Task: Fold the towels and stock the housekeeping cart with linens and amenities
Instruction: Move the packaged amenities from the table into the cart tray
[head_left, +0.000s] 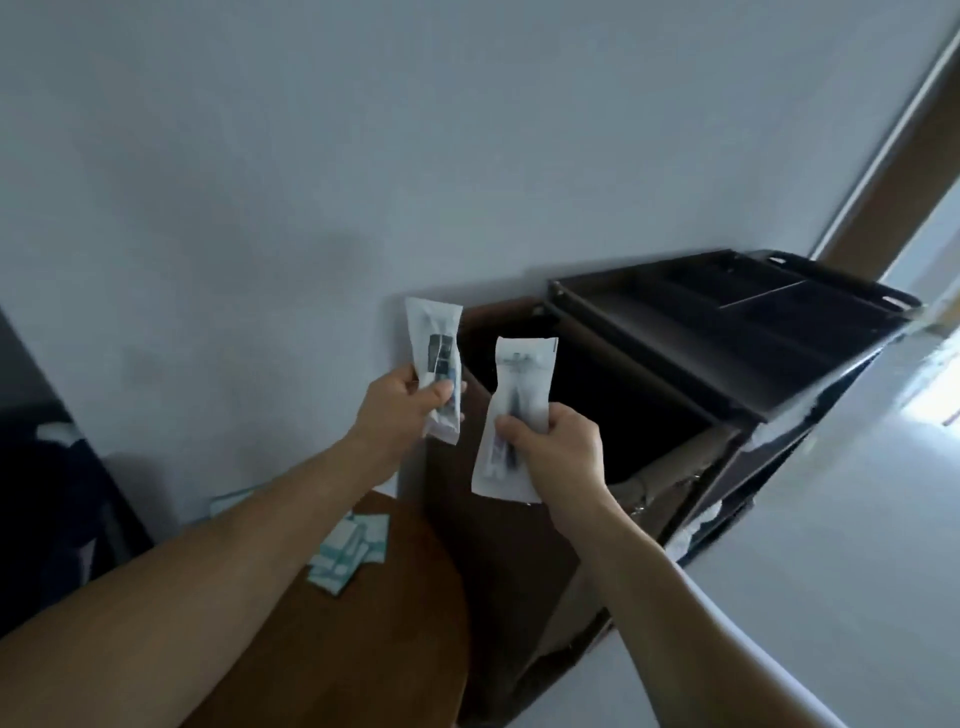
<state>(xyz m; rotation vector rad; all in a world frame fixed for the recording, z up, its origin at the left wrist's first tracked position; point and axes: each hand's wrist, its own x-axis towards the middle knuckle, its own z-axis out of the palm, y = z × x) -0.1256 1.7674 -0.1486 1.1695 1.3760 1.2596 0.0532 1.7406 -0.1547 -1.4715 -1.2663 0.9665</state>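
Pinching amenity packet (434, 358) in left hand (397, 408), with fingers (440, 391) clamped. Gripping second packet (514, 384) in right hand (558, 449) likewise, near housekeeping cart (727, 332).

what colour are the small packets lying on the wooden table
The packets are white with teal stripes; the head view shows them.

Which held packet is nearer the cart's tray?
The packet in the right hand, before the cart; the other packet, in the left hand, shows before the wall.

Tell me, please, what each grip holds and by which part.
The left grip pinches a white sachet near its lower end; the right grip holds a second sachet around its lower half.
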